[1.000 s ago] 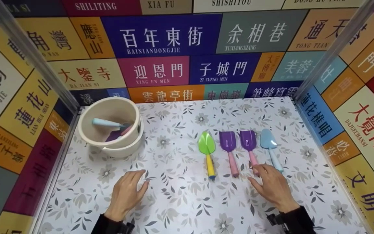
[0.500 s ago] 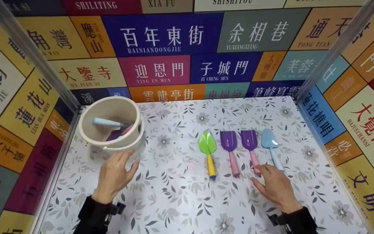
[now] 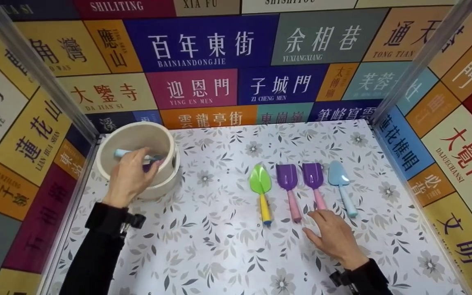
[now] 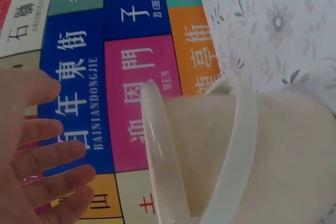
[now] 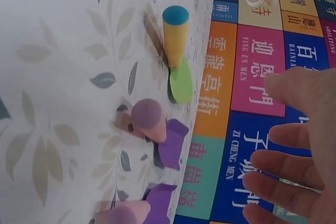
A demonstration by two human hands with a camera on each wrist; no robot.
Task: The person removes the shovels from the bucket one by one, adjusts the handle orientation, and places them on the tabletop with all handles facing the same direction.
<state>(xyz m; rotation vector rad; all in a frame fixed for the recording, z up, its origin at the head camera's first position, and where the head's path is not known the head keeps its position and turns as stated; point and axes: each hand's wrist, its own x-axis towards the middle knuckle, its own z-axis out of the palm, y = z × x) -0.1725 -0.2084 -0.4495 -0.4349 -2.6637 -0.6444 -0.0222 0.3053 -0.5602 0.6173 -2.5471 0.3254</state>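
My left hand (image 3: 128, 176) reaches over the mouth of a cream bucket (image 3: 160, 190) at the left. Its fingers are extended and apart in the left wrist view, above the bucket rim (image 4: 157, 145), holding nothing. Inside the bucket lie a light blue handle (image 3: 121, 153) and something purple, partly covered by the hand. My right hand (image 3: 334, 235) hovers with loose fingers just below a purple toy shovel (image 3: 313, 176), overlapping the end of its pink handle. Beside it are another purple shovel (image 3: 287, 178), a green trowel (image 3: 260, 182) with a yellow handle and a light blue trowel (image 3: 338, 174).
The toy tools lie in a row on a white floral tabletop (image 3: 219, 246). Walls printed with coloured street-name signs (image 3: 203, 43) enclose the back and both sides, with clear corner posts (image 3: 428, 57). The bucket stands close to the back left corner.
My left hand has moved from the table up and left, past the bucket's front, to over its mouth. The right hand has shifted slightly left and down. The toy tools stay put.
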